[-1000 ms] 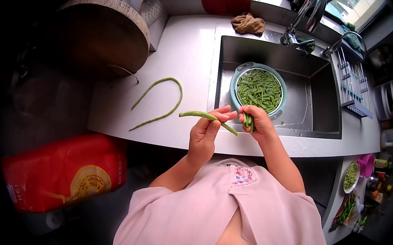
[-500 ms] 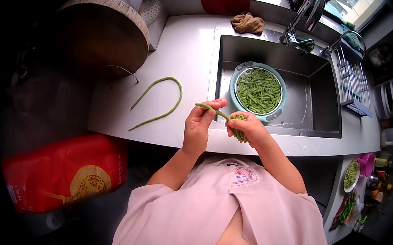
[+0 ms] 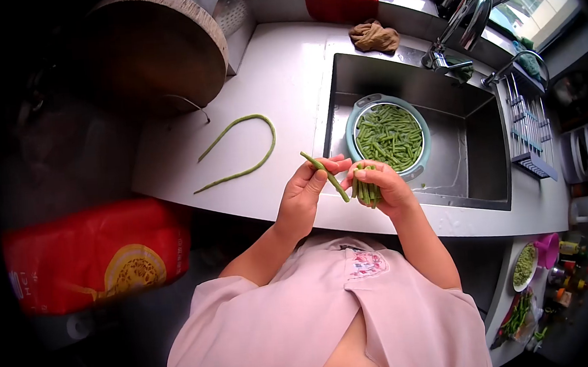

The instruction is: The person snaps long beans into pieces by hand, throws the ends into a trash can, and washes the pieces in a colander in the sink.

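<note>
Between thumb and fingers my left hand (image 3: 304, 191) pinches a short length of green bean (image 3: 325, 176), which slants down to the right. Close beside it, my right hand (image 3: 388, 189) is wrapped round a bunch of cut bean pieces (image 3: 366, 191). Both hands are over the front edge of the counter. Many cut pieces fill a round blue-rimmed colander (image 3: 352, 126) in the sink. One long whole bean (image 3: 274, 140) lies curved on the counter to the left.
The steel sink (image 3: 487, 163) has a faucet (image 3: 436, 57) behind it and a dish rack (image 3: 530, 133) at its right. A brown cloth (image 3: 374, 37) lies behind the sink. A round wooden board (image 3: 212, 36) stands back left, above a red bag (image 3: 61, 261).
The long piece in my left hand is now shorter. My right hand moved in to it, then slightly away with its bunch. The view has shifted slightly.
</note>
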`<state>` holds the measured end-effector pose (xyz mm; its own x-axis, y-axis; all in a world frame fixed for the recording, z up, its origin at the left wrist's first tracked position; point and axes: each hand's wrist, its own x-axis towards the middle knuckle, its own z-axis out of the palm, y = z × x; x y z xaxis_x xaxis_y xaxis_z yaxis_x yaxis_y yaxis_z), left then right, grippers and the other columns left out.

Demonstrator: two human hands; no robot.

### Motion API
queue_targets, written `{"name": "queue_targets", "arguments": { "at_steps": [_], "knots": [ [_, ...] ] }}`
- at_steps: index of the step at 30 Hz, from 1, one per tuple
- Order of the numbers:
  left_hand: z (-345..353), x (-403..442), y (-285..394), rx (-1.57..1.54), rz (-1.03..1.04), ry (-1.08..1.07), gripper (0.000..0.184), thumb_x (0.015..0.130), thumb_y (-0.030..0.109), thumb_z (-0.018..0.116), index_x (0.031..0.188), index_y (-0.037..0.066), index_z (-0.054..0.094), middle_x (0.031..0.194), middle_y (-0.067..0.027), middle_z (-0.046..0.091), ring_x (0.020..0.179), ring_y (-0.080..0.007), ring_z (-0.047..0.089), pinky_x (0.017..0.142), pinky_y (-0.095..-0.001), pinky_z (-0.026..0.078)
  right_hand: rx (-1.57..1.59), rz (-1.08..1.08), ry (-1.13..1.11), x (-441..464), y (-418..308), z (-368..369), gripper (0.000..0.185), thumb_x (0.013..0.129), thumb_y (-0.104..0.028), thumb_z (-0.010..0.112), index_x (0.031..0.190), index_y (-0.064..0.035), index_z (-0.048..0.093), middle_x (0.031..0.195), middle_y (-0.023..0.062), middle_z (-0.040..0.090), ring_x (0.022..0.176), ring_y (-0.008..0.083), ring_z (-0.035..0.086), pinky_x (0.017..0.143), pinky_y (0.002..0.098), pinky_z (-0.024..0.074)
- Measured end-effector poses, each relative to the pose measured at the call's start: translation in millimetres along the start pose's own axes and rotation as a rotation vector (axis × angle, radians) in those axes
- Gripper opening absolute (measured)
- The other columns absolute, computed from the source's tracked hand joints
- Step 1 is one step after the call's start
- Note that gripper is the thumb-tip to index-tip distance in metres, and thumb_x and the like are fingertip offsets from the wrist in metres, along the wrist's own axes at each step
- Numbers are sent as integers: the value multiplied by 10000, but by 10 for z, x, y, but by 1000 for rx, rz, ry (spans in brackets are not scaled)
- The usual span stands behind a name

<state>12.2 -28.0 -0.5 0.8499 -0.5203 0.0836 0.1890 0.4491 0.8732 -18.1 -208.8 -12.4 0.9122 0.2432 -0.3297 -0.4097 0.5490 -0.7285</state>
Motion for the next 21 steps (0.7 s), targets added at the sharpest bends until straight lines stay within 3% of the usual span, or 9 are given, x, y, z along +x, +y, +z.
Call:
{"name": "queue_targets", "arguments": {
  "at_steps": [3,4,8,9,11,13,15,18,21],
  "knots": [
    [-4,13,-53,-38,-203,-28,249,953,215,422,1095,30,510,1179,-167,542,1101,-230,514,955,-346,385,-23,81,-166,7,60,121,245,807,-234,603,936,-26,590,763,114,639,553,106,562,419,193,415],
    [8,30,-44,-8,-166,-57,259,952,216,427,1104,24,511,1191,-172,536,1056,-211,536,890,-324,437,-24,82,-147,23,115,114,238,809,-225,595,927,-19,595,721,100,625,546,112,561,418,202,404],
    [-61,60,-18,-21,-229,-35,252,952,207,426,1086,19,528,1190,-166,540,1078,-210,527,888,-321,441,-144,69,-81,-36,92,128,175,788,-168,598,845,-2,606,700,66,588,571,112,556,477,212,407],
    [-84,56,-31,58,-180,-36,237,951,196,432,1074,23,537,1189,-161,543,1098,-210,516,906,-322,428,-143,70,-81,-44,69,171,175,788,-168,598,845,-2,606,700,66,588,571,112,556,477,212,407],
    [-48,31,-67,137,-133,-38,223,949,186,438,1063,27,546,1188,-155,546,1118,-211,506,925,-324,415,-414,12,208,-44,50,249,177,775,-168,614,844,-5,605,652,34,568,535,94,538,423,206,376],
    [80,-57,-141,448,219,-99,185,941,103,441,1027,8,575,1188,-140,536,1074,-193,527,904,-302,426,-413,-105,297,32,110,183,147,766,-167,602,832,-35,605,617,25,574,490,76,507,388,203,352],
    [71,-105,-75,472,242,-143,166,932,89,459,1026,17,576,1214,-133,518,1146,-222,488,933,-298,403,-240,-78,405,66,43,69,138,775,-175,589,810,-42,596,610,26,576,465,73,489,373,205,350],
    [71,-67,54,129,11,-157,230,934,238,475,1023,57,584,1367,-191,359,1247,-227,385,1002,-365,318,0,-75,201,-1,-18,-57,148,798,-195,581,819,-48,577,636,59,588,478,79,494,390,205,373],
    [-5,52,-91,-102,-196,-85,250,931,241,480,1065,61,591,1388,-178,336,1233,-210,388,982,-361,332,85,-48,62,-51,-6,46,166,798,-187,600,866,-39,574,699,61,601,539,75,517,427,202,392]
  ]
}}
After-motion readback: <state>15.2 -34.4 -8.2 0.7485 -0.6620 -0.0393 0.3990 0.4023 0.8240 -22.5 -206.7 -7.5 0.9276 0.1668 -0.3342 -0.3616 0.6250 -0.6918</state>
